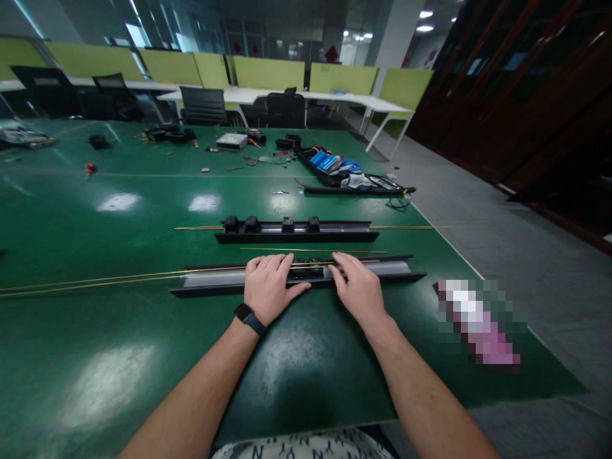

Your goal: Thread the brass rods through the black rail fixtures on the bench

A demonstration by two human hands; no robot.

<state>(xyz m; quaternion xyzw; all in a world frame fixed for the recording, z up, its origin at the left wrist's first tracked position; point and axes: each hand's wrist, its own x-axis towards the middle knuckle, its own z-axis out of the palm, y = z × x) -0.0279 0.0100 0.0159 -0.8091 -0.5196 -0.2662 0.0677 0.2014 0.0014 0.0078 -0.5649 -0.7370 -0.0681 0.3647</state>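
A long black channel (401, 275) with a pale inner face lies crosswise in front of me. Thin brass rods (119, 278) run along it and stick out far past its left end. My left hand (268, 287), with a dark watch on the wrist, straddles the channel, fingers over the far edge and thumb along the near one. Between the hands sit black blocks (306, 269) inside the channel, partly hidden. My right hand (358, 287) has thumb and fingertips closed around a brass rod just right of these blocks. Its other fingers are hidden.
Behind lies a second black channel (296, 237) with several black blocks and rods through it. A loose brass rod (310, 250) rests between the channels. A tray (315, 169) holds blue packets and cables. A blurred-out pink item (482, 325) lies right, near the table's edge.
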